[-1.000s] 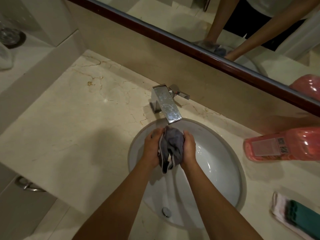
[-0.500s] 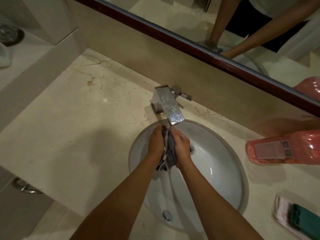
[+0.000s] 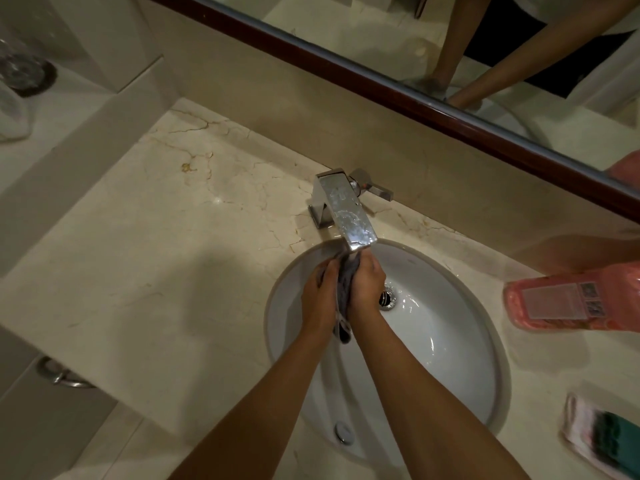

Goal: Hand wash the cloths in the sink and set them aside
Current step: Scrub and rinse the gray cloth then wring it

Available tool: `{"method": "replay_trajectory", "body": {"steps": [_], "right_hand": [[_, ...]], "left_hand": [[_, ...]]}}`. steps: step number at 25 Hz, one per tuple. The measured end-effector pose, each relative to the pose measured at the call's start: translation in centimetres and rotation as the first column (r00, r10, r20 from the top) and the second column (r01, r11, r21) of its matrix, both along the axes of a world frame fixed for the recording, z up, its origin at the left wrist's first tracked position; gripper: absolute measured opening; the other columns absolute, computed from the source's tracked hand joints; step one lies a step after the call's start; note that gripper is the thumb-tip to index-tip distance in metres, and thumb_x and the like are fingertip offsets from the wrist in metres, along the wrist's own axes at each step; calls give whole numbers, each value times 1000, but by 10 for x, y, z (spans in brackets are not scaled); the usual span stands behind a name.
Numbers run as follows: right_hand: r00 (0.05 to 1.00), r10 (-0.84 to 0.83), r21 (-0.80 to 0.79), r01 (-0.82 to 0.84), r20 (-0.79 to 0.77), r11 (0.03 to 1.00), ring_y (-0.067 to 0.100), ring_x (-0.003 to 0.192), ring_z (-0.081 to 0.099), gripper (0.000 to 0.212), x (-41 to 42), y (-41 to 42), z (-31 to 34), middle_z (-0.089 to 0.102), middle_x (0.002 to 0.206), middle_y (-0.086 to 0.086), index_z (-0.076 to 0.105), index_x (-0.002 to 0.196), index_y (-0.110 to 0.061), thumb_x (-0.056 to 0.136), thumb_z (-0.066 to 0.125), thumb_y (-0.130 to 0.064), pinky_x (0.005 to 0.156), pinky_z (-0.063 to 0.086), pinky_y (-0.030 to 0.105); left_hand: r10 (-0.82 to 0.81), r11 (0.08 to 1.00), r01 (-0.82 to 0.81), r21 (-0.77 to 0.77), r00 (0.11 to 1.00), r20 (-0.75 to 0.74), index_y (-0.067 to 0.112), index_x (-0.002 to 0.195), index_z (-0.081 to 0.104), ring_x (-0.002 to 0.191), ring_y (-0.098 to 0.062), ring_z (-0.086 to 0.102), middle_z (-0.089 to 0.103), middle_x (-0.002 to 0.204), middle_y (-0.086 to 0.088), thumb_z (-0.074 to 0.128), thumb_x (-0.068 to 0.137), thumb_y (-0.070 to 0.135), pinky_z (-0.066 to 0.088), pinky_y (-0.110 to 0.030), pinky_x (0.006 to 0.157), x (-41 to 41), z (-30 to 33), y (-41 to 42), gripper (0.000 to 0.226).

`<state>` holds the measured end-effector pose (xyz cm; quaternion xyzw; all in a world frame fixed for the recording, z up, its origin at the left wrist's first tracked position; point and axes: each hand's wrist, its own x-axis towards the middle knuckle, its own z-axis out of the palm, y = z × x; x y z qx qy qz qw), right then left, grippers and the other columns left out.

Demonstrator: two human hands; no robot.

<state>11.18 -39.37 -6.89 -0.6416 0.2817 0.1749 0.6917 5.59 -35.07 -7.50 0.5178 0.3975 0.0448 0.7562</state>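
Observation:
A grey cloth (image 3: 344, 292) is squeezed between my two hands over the white oval sink (image 3: 450, 341), right under the spout of the chrome faucet (image 3: 346, 216). My left hand (image 3: 318, 299) grips the cloth from the left and my right hand (image 3: 367, 289) grips it from the right, palms pressed together. A short end of the cloth hangs down below my wrists. Most of the cloth is hidden between my palms.
A pink bottle (image 3: 575, 299) lies on its side on the marble counter (image 3: 156, 271) right of the sink. Folded white and green cloths (image 3: 602, 438) lie at the right edge. The sink drain (image 3: 387, 298) sits just right of my hands. A mirror runs along the back wall.
My hands have closed together and risen toward the faucet spout, squeezing the bunched cloth from a broad wad into a narrow strip between my palms.

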Motion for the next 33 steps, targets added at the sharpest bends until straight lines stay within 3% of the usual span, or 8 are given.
{"method": "replay_trajectory", "body": {"steps": [4,9,12,16,21,25,29,33], "right_hand": [[991,47,306,-8,-122,952,22,87,69,30,-4,-10,-8,72,92,9,69,104,-14,101,49,-36,79,55,35],[977,211,82,-212,23,974,8,113,61,52,-10,-36,-28,57,134,1,29,153,-32,105,47,-39,92,50,25],[972,205,125,-220,117,967,6,118,62,58,-19,-45,-37,58,138,-3,38,150,-30,97,54,-48,91,52,20],[986,121,307,-150,111,940,23,130,57,71,-33,-36,-41,60,140,9,46,148,-17,88,58,-54,110,44,41],[969,175,168,-205,175,964,23,112,68,27,-15,-25,-35,72,118,6,62,125,-23,99,60,-32,94,56,38],[944,228,12,-238,237,971,1,92,71,15,-6,-17,-29,75,95,-18,67,106,-36,103,54,-28,74,55,18],[911,328,11,-341,248,940,17,93,74,22,-3,-20,-27,78,95,-1,77,92,-33,91,61,-47,76,59,26],[927,325,12,-333,186,943,18,91,75,42,-2,-24,-29,78,92,2,80,86,-32,92,47,-57,74,58,26]], "left_hand": [[42,998,-38,59,997,-61,23,101,71,94,-18,73,77,99,0,66,96,34,59,-36,86,14,-8,1,13],[136,987,-132,88,990,-44,17,85,71,68,-4,70,73,71,9,66,96,25,50,-14,57,21,-17,-3,14],[167,986,-167,5,986,0,17,77,70,65,-7,69,71,66,4,64,98,25,51,-19,59,27,-14,-5,23],[215,977,-215,-7,976,36,21,73,69,67,-8,67,70,68,5,57,102,30,51,-21,60,30,-12,-11,32],[147,988,-146,44,989,-26,12,111,64,106,-19,65,66,119,-11,33,110,36,55,-33,93,9,-17,-11,39],[109,959,-97,266,994,-31,1,99,69,97,-35,68,68,104,-23,50,105,31,55,-54,90,-1,-24,3,36],[150,972,-149,-182,989,-9,11,123,67,109,-28,69,72,117,-15,50,103,44,56,-45,96,2,-13,11,42],[7,967,-20,-255,999,-53,5,117,71,103,-30,72,75,109,-17,57,100,40,57,-39,91,15,-9,14,42]]}}
